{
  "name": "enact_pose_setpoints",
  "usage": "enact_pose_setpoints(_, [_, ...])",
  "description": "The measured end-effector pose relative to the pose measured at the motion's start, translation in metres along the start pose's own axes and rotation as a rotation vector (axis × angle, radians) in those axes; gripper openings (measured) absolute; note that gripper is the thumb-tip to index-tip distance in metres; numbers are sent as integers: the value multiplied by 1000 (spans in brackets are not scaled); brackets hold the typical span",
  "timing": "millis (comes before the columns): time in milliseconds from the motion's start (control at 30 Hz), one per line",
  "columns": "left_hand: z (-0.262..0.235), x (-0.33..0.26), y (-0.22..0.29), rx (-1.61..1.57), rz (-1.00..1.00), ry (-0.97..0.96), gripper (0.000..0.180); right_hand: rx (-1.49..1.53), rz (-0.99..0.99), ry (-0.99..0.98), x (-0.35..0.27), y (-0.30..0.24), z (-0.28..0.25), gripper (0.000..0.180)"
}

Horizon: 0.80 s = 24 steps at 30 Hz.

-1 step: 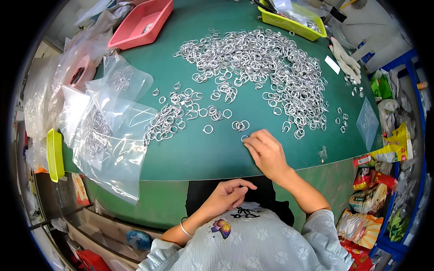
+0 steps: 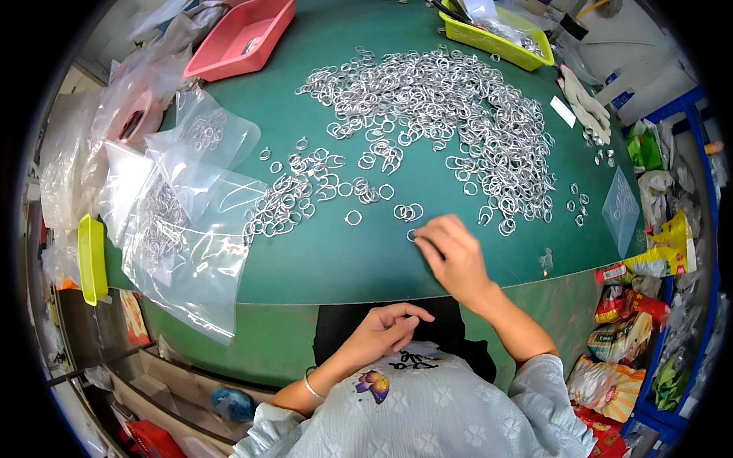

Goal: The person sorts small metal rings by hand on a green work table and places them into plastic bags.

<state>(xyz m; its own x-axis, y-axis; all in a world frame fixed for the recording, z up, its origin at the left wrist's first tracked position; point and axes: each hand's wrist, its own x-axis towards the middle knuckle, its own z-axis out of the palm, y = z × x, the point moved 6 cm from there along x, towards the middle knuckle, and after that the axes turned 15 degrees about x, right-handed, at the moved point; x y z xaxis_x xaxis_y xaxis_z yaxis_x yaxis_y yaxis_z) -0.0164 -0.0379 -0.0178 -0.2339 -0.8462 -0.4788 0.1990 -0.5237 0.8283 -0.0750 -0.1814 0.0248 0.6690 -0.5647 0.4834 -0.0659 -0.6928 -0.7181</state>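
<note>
Right hand [image 2: 453, 261]: over the near part of the desk [image 2: 328, 263], palm down. Thumb and index fingers drawn together at the tips, seeming to pinch the edge of a single ring [image 2: 411, 235]. Ring at the desk surface or barely off it; cannot tell which.

Left hand [image 2: 385, 332]: in front of the desk's near edge, at the lap. Fingers loosely curled, index part extended, nothing visible in the grasp.

Just beyond the pinched ring, a small overlapping cluster [image 2: 408, 212]. Left of it, a lone ring [image 2: 353, 218], apart from its neighbours.

Farther left, a smaller pile [image 2: 281, 208] reaching the edge of the clear bags [image 2: 210, 263]. Some pieces at its upper side look gapped, others closed. More metal pieces [image 2: 162, 223] show through the plastic.

Beyond and to the right, the large heap [image 2: 439, 95], curving toward the right side. A few strays [image 2: 578, 206] well apart, right of it.

Progress, by judgement: early or middling. The large heap far outweighs the smaller pile, so most pieces look unhandled. One piece is in hand. Whether the smaller pile or the bagged pieces count as finished, cannot tell.

Outermost: pink tray [image 2: 256, 62] far left, yellow-green tray [image 2: 496, 50] far right, white glove [image 2: 584, 105] below it.
</note>
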Motion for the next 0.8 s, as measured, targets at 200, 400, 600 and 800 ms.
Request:
enact_pose_setpoints(200, [-4, -1, -12, -11, 10, -57, 25, -132, 101, -34, 22, 5, 15, 16])
enact_pose_setpoints(400, [-8, -5, -20, -45, -9, -33, 24, -239, 100, 28, 17, 16, 1, 9])
enact_pose_setpoints(600, [-11, -2, -25, -21, 20, -28, 25, -302, 80, 9, 22, -7, 12, 26])
enact_pose_setpoints(800, [-10, -6, -17, 2, 69, -34, 24, -211, 113, -95, 23, 1, 34, 17])
